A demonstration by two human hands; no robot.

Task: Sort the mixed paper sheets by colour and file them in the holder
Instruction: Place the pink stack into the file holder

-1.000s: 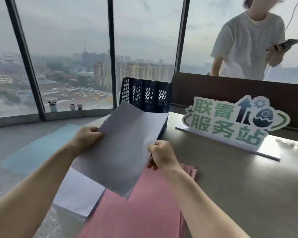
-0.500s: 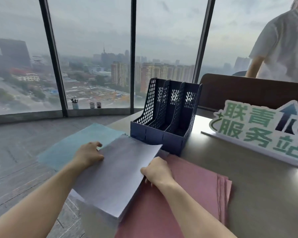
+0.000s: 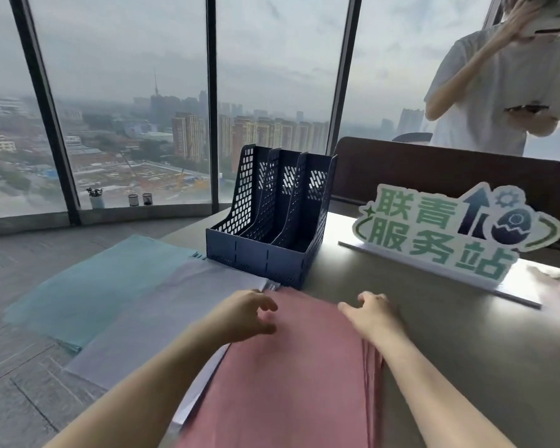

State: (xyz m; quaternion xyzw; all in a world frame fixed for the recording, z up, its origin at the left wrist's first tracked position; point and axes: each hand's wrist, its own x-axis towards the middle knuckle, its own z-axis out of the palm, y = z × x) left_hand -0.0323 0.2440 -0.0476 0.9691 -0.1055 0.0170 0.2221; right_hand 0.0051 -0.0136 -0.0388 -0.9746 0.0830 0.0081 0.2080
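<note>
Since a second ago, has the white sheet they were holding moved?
Yes. The white sheet has come down from in front of the blue file holder onto the white pile, left of the pink stack; both hands have let go.

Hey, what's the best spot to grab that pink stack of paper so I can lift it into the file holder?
Probably the two long sides of the pink stack, one hand each. It lies flat with both hands already over its far end, and its right edge is fanned, so square that first before lifting toward the holder.
</note>
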